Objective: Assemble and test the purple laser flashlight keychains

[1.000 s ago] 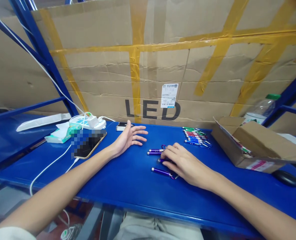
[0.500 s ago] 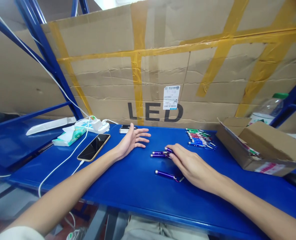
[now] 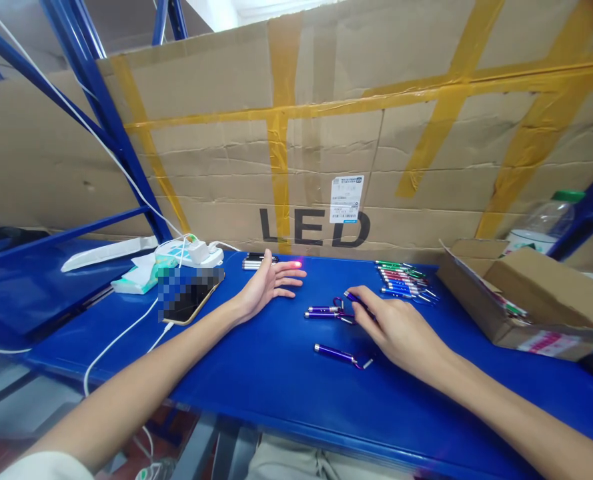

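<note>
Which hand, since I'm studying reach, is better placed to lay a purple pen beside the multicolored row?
Probably the right hand: it pinches a purple pen and is nearer the multicolored row. The left hand is open, farther away.

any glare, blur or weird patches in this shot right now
Head view: a red glow flares on a fingertip of the left hand; head view: square mosaic blocks hide part of the phone; head view, top: a washed-out bright patch above the cardboard; head view, right: the bottle looks soft.
</note>
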Available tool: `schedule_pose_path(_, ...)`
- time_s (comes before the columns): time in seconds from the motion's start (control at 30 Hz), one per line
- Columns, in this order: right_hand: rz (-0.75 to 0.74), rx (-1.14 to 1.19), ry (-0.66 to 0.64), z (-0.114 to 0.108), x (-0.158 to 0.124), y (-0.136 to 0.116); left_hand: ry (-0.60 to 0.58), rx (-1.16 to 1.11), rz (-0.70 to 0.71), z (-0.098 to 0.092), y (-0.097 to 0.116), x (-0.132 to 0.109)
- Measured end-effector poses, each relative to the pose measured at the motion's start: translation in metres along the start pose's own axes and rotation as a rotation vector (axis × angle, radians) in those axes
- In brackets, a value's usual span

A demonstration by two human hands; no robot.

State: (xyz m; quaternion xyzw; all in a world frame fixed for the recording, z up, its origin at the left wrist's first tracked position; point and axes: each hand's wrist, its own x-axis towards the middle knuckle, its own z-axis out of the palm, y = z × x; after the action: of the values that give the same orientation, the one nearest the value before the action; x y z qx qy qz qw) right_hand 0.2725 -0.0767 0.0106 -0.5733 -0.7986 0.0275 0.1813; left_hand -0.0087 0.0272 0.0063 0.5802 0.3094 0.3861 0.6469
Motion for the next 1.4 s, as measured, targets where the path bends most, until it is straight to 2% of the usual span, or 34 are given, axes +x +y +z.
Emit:
schedule_pose_path(0.13, 0.029, 0.008, -0.004, 0.001, 0.000, 0.000, -0.007, -0.006, 0.009, 0.000, 0.000, 0.000)
schedule_pose_path(0.37, -0.121, 0.006, -0.090, 0.000, -0.006, -0.010, -0.004, -0.035, -0.005, -0.003, -0.001, 0.002)
schedule_pose_path(0.6, 0.035, 0.033, 0.028, -0.002, -0.001, -0.006, -0.029, -0.011, 0.002, -0.005, -0.002, 0.001)
schedule_pose_path(0.9, 0.019, 0.031, -0.041, -0.002, -0.004, -0.012, 0.001, 0.000, -0.006, 0.001, 0.005, -0.001)
schedule_pose_path(1.4, 0.050, 0.100, 0.039, -0.003, -0.002, -0.008, -0.012, -0.014, -0.016, -0.001, 0.004, 0.000)
